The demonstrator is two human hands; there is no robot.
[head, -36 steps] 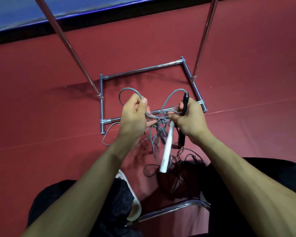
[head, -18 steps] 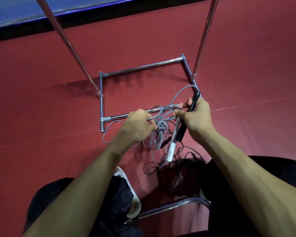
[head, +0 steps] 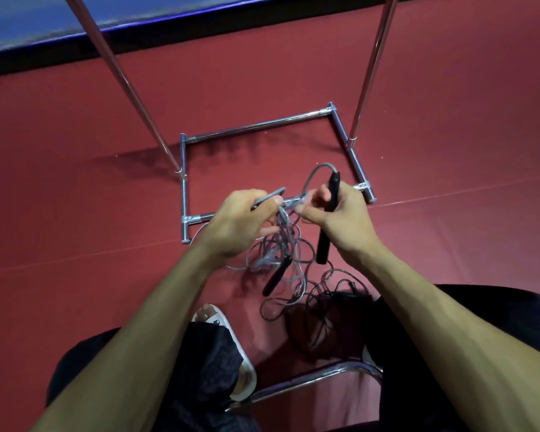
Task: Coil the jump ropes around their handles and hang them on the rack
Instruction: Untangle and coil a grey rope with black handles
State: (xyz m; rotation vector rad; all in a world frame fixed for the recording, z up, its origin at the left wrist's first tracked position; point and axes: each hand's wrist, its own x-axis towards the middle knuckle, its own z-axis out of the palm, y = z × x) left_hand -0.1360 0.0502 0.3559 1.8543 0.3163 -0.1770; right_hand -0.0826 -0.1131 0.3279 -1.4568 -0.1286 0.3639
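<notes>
**A:** What is biggest here?

**B:** The red floor [head: 75,213], then the rack [head: 256,124]. Its base frame lies flat on the floor, and two poles rise out of view.

**A:** Is anything hung on it?

**B:** I cannot tell, because the top rail is out of frame. No bin or box shows.

**A:** And the ropes?

**B:** A dark rope [head: 321,307] lies heaped on the floor below the hands. The grey rope [head: 284,235] hangs in a loose tangle between both hands, over the near bar of the base.

**A:** How will it handle?

**B:** Light and limp, I judge, and a little springy, so the loops will slip and snag. It is best held by the stiff handle and wound against it, with the strands kept taut.

**A:** The hands?

**B:** The left hand [head: 240,219] pinches a bunch of grey strands. The right hand [head: 340,213] curls round a black handle [head: 334,188], held nearly upright. A second handle [head: 276,277] dangles lower in the tangle, unheld.
</notes>
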